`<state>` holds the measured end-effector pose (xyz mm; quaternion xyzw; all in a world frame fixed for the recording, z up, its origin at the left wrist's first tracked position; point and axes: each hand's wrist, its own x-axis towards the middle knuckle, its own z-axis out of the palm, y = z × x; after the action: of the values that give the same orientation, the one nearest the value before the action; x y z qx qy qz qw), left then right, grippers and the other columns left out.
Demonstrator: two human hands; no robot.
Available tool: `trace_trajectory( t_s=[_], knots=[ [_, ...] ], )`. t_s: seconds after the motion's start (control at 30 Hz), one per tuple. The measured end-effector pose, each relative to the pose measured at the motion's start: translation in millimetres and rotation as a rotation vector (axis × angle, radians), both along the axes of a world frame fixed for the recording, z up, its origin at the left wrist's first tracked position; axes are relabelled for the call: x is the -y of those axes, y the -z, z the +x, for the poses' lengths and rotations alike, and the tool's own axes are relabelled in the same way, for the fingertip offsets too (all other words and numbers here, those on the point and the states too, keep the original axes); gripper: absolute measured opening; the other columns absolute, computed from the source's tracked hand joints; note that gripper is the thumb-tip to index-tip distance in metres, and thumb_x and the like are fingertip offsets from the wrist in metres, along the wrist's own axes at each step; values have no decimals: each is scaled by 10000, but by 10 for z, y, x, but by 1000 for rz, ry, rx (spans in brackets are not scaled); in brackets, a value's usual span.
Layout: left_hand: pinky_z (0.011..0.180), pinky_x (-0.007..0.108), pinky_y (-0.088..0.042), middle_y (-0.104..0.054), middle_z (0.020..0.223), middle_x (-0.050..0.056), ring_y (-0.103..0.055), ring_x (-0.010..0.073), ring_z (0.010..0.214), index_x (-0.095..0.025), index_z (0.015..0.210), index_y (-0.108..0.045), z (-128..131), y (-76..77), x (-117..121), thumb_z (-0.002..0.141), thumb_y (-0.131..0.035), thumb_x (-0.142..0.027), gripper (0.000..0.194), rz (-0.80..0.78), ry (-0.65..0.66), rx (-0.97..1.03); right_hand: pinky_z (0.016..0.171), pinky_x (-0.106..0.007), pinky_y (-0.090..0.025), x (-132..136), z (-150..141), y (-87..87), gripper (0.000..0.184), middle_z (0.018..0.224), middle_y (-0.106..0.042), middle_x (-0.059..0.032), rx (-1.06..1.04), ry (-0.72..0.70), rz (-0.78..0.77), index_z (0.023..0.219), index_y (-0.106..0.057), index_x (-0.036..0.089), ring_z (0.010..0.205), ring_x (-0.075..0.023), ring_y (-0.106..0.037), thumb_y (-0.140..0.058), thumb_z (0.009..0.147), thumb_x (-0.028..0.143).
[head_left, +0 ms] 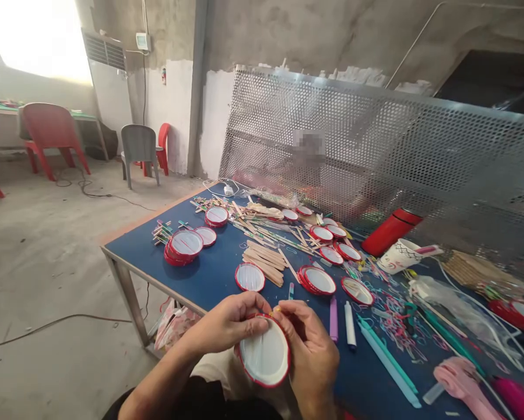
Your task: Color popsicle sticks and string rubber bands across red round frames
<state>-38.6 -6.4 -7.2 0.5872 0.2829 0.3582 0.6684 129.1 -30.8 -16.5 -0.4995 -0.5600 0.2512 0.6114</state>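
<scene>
Snugly, a red-rimmed disc (265,353) sits between 2 hands' fingers (255,304).

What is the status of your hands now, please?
Left hand, right hand both on red-rimmed white disc. Wooden craft sticks, more discs on blue table beyond.

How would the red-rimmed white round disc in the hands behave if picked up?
The red-rimmed white round disc looks thin, so probably light for its size. Its red rim seems stiffer than the white face, which may dent. Stood on edge, it could roll.
</scene>
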Motion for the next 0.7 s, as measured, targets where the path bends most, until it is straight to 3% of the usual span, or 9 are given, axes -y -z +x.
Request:
trace_trajectory(
  t_s=[0.2,0.53,0.7],
  knots=[
    [550,211,-300,-485,718,-49,-384,99,628,-155,920,-585,8,-11,18,832,-684,-697,558,32,-46,-61,651,-294,-612,-45,88,28,298,790,-756,-38,-128,-43,-187,883,-760,225,692,-197,-719,-812,739,482],
    [542,207,-301,-513,698,-54,-396,86,598,-156,928,-597,-7,8,13,849,-697,-654,514,31,-30,-36,689,-291,-622,24,89,-59,254,830,-741,-33,-208,-110,-112,952,-716,223,737,-189,-727,-781,807,422],
    [538,211,-299,-496,701,-56,-394,87,599,-156,966,-579,-6,21,11,868,-685,-648,512,42,-38,-28,688,-290,-627,9,131,-62,239,830,-752,-39,-92,-74,-47,988,-726,218,745,-192,-739,-745,843,408]
  ],
)
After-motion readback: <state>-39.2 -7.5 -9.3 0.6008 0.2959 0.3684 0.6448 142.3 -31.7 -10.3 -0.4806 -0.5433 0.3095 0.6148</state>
